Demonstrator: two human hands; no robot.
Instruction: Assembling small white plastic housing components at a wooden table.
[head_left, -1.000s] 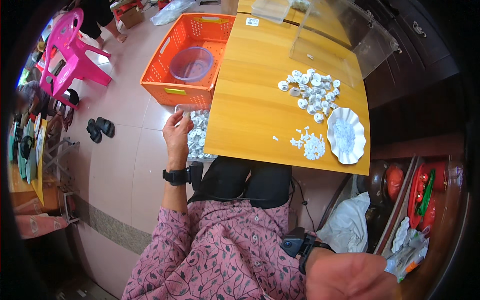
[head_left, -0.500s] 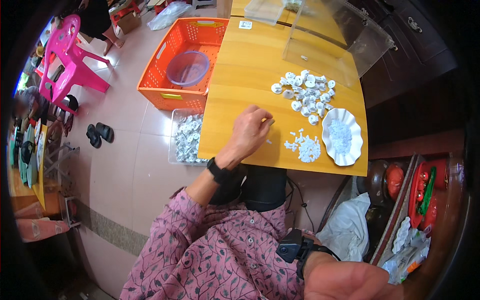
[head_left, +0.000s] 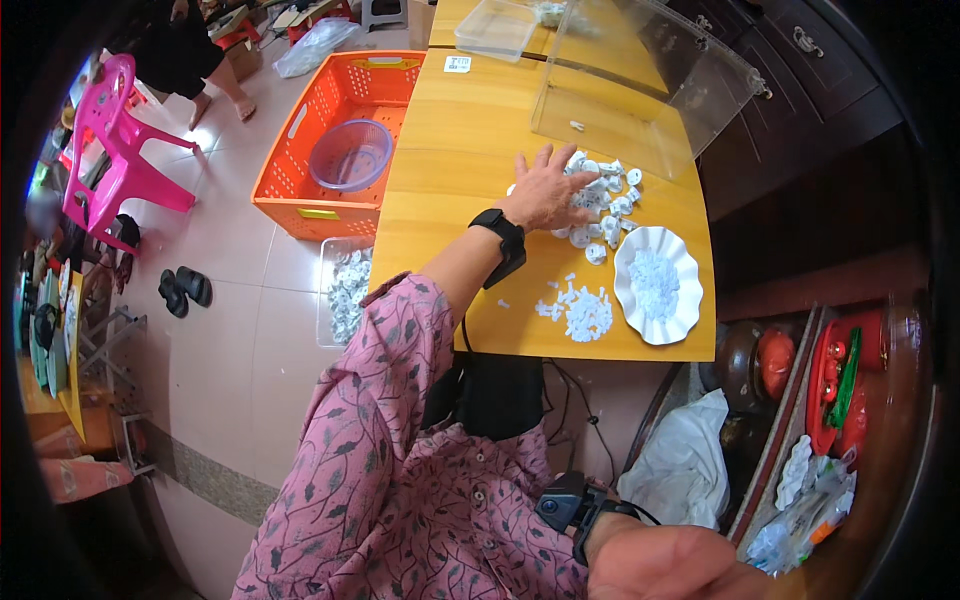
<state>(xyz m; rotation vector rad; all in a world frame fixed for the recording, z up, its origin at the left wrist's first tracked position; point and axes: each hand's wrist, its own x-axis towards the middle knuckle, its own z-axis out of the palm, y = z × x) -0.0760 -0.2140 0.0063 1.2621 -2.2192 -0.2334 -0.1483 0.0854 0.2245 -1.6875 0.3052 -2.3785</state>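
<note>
Tiled floor surrounds a yellow table [head_left: 450,180] seen from above. On it the left hand [head_left: 548,190] lies flat, fingers spread wide, palm down, holding nothing, its fingertips on the near edge of a pile of small white caps [head_left: 603,205]. That pile sits just at 3 o'clock of the hand, and a black watch [head_left: 503,243] wraps the wrist.

At 5 o'clock from the hand a smaller heap of white bits [head_left: 580,312] lies loose on the wood; beside it, at 4 o'clock, stands a white scalloped dish [head_left: 657,285] with more bits in it. At 12 o'clock a clear plastic shield [head_left: 650,90] leans over the table, and a clear tray [head_left: 497,28] sits beyond it. At 9 o'clock, on the floor, is an orange crate [head_left: 300,160] holding a purple bowl [head_left: 350,155]; a clear bin [head_left: 345,290] of white parts rests at 8 o'clock. A pink chair [head_left: 120,150] stands far off at 9 o'clock.

The right hand [head_left: 665,562] is low at 6 o'clock, near the lap, also with a wrist device; I cannot tell whether it is closed or holds anything.

To gather caps well, I judge a flat sweeping palm works best, kept low so none skitter towards the table edge or mix with the bits.
</note>
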